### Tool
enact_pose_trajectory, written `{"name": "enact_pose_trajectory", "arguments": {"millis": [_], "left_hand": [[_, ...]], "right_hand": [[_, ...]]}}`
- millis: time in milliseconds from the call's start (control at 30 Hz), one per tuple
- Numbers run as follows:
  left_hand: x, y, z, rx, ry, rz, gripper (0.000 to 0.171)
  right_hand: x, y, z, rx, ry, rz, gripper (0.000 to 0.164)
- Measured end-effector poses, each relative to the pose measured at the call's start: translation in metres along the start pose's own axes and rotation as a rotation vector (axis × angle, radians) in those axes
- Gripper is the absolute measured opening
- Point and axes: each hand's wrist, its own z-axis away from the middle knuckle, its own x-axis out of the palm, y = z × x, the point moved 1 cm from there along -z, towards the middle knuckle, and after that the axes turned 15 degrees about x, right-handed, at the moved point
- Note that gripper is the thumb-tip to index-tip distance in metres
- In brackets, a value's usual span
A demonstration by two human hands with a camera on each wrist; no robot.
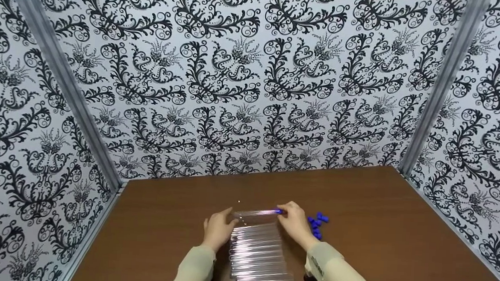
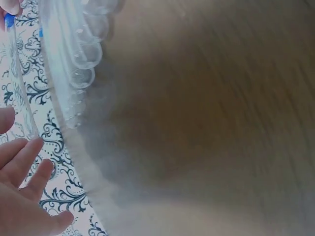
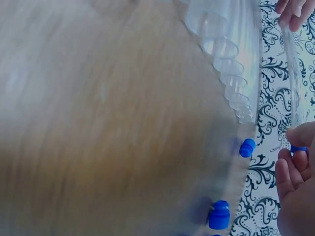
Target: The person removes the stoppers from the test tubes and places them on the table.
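Observation:
A clear test tube [image 1: 254, 213] is held level between both hands, beyond a row of similar tubes. My left hand [image 1: 218, 229] holds its rounded left end at the fingertips, thumb on one side and fingers on the other; the remaining fingers are spread in the left wrist view. At the tube's right end, my right hand [image 1: 295, 223] pinches a blue stopper [image 1: 279, 211] set at the mouth. The right wrist view shows only a sliver of that stopper [image 3: 298, 148] between thumb and fingers. Side by side on the table lie several clear tubes [image 1: 257, 254].
Several loose blue stoppers [image 1: 315, 227] lie on the brown table [image 1: 164, 221], just right of my right hand. Patterned white-and-black walls [image 1: 244, 93] enclose the back and sides, with grey metal posts [image 1: 434, 90] at the corners.

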Motion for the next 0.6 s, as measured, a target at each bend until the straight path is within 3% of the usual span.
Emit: {"name": "enact_pose_trajectory", "arguments": {"millis": [233,433,600], "left_hand": [[-0.010,0.006,-0.001,0.100,0.092,-0.046,0.043],[-0.016,0.010,0.000,0.158,0.102,-0.155,0.044],[-0.019,0.014,0.004,0.236,0.114,-0.271,0.043]], "right_hand": [[-0.011,-0.006,-0.001,-0.054,-0.040,-0.012,0.018],[-0.021,-0.011,-0.001,-0.089,-0.074,0.030,0.020],[-0.028,-0.013,0.000,-0.070,-0.133,0.091,0.020]]}}
